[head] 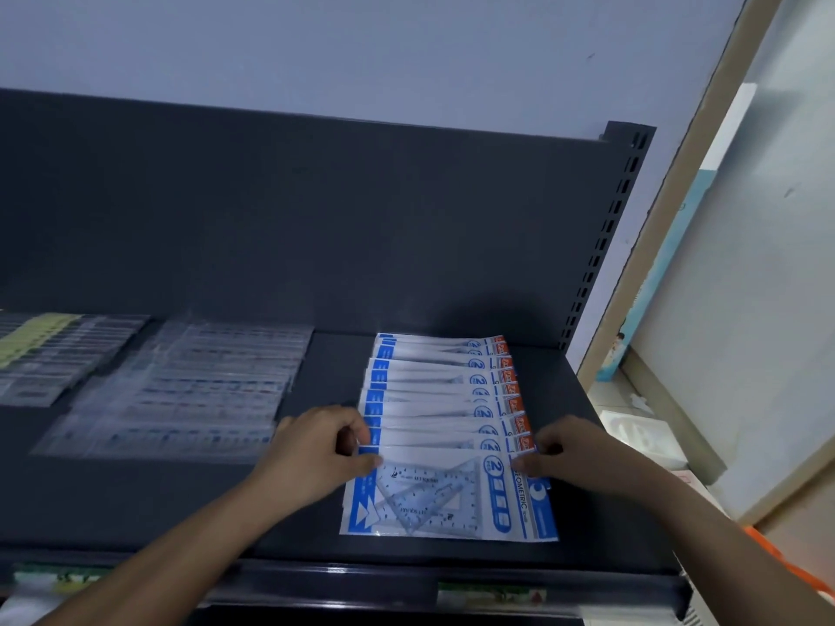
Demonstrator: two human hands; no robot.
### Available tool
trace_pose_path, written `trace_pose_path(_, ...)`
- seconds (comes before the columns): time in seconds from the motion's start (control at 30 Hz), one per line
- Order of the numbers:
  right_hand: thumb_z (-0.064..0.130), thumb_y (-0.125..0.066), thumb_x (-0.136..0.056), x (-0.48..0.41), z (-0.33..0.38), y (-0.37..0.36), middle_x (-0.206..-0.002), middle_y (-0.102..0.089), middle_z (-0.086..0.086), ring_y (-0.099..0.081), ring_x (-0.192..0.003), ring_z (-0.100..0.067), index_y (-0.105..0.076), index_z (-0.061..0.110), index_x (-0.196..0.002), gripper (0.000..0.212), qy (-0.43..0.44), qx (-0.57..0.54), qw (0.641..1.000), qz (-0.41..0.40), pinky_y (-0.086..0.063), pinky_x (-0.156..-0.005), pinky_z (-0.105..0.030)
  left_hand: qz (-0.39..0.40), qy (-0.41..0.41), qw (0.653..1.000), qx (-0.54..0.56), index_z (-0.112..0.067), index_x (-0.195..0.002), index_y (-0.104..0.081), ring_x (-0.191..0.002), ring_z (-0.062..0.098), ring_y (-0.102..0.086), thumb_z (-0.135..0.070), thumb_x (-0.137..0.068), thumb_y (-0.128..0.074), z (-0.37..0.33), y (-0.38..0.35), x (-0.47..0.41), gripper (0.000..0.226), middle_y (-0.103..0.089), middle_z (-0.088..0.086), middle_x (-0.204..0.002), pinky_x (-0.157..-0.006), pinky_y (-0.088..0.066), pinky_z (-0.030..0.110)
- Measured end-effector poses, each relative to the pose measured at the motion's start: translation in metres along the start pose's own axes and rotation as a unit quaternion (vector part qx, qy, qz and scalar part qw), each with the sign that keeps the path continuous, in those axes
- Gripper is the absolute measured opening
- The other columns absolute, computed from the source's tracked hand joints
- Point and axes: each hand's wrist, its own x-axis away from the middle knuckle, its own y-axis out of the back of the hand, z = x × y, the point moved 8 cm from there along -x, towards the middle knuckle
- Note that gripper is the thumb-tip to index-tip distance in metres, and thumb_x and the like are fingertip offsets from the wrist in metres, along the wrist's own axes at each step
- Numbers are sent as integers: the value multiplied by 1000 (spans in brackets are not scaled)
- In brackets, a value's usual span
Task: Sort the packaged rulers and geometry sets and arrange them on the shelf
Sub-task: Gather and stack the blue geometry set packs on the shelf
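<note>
Under my grip lay a dark grey metal shelf (293, 530); beyond it rose its dark flat back panel (271, 219), then a pale blue-grey painted wall (361, 47). Right of my grip stood a slotted dark metal upright (607, 237) and a tan-framed white board (745, 286).

Single view. Head-worn wide-angle camera, facing forward and down onto a dark grey metal shelf (565, 386). Range: close, with the left hand (316, 449) and right hand (574, 458) reaching mid-frame from the bottom edge. Blue-and-white plastic-packaged set squares (433, 399) lie centre-right; dark grey back panel (271, 219) fills the upper middle.
</note>
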Motion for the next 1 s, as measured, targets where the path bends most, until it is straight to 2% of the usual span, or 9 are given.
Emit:
trace_pose_path(0.1,38,-64,-85,1,-3,-2,-70,-65,17,-59,-52,10,-62,18,-67,27,-23,-36,999,-2,-38,-48,-6,7,3,1000,3,-31,-68,-56,-69,-1,-52,-37,-72,-77,2,0,0,22,-58,-15,-71,-71,-37,25)
trace_pose_path(0.3,37,-62,-87,3,-3,1,-43,-58,21,-52,-40,9,-58,22,-57,34,-31,-79,996,-23,-32,-41,-5,13,9,1000,13,-35,-83,-52,-68,1,-50,-36,-72,-77,5,-2,-1,27,-55,-13,-76,-69,-36,24)
trace_pose_path(0.37,40,-59,-88,4,-3,0,-47,-60,21,-55,-43,9,-59,22,-61,33,-38,-85,996,-18,-34,-43,-5,18,9,1000,23,-35,-82,-53,-68,2,-50,-36,-73,-77,6,-2,-1,26,-55,-12,-75,-70,-37,25)
trace_pose_path(0.47,45,-51,-90,1,-7,1,-74,-66,18,-64,-61,5,-63,18,-79,31,-40,-96,994,-26,-40,-52,-6,21,6,1000,19,-37,-79,-53,-70,2,-50,-36,-74,-75,7,-3,0,23,-55,-12,-74,-72,-38,26)
trace_pose_path(0.5,45,-48,-92,0,-8,2,-78,-66,16,-63,-63,3,-60,18,-80,31,-42,-96,994,-36,-39,-52,-6,20,5,1000,16,-37,-77,-53,-71,2,-49,-37,-75,-75,8,-4,0,23,-55,-12,-74,-73,-38,26)
trace_pose_path(0.67,36,-47,-95,-4,-11,5,-77,-61,9,-56,-64,-1,-53,17,-77,27,-46,-95,992,-69,-36,-54,-12,19,17,999,23,-34,-76,-54,-76,3,-51,-36,-75,-75,8,-3,1,21,-57,-12,-78,-79,-41,29)
trace_pose_path(0.9,35,-48,-95,-7,-13,4,-76,-62,10,-59,-66,0,-57,16,-78,28,-63,-100,990,-77,-39,-55,-14,31,39,998,29,-29,-72,-55,-67,0,-53,-34,-75,-75,9,-5,0,20,-60,-13,-72,-67,-37,25)
trace_pose_path(1.0,35,-48,-95,-6,-14,4,-76,-64,8,-61,-66,-2,-60,9,-81,32,-62,-97,989,-94,-41,-55,-14,32,57,997,43,-26,-71,-61,-71,4,-59,-34,-74,-75,14,-5,0,17,-66,-12,-74,-67,-40,23)
